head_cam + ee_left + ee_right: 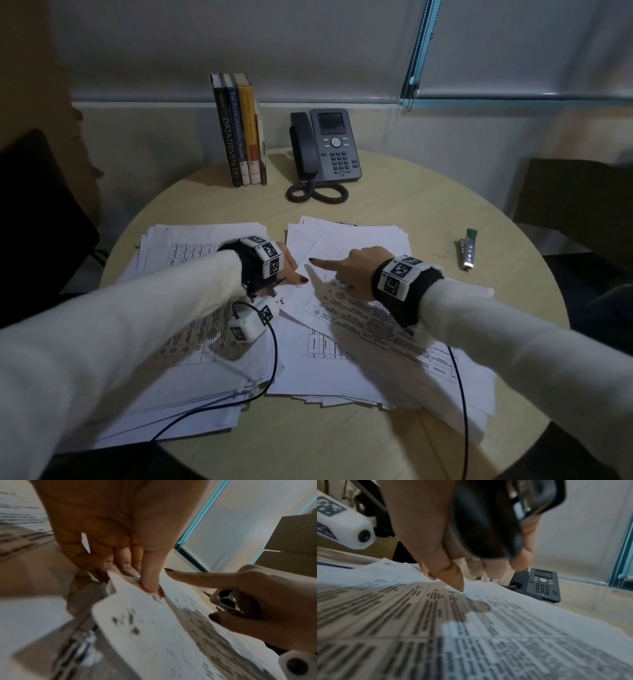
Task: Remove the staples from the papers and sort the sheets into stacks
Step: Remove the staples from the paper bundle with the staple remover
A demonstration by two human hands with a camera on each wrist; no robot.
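Head view: on the round pale wooden table (394, 192) lie two spreads of white printed sheets, a left stack (191, 349) and a right stack (363, 363), touching near the middle. The left hand (291, 265) pinches the upper corner of a stapled white printed set (154, 635) between thumb and fingers, lifting it; its long axis runs from that corner back toward the person. The right hand (349, 270) curls round a black-and-chrome staple remover (229, 601), index finger stretched toward the pinched corner. A silver stapler with a green tip (468, 247) lies well apart, right. Upright books (239, 130) and a dark desk phone (325, 147) stand at the far edge.
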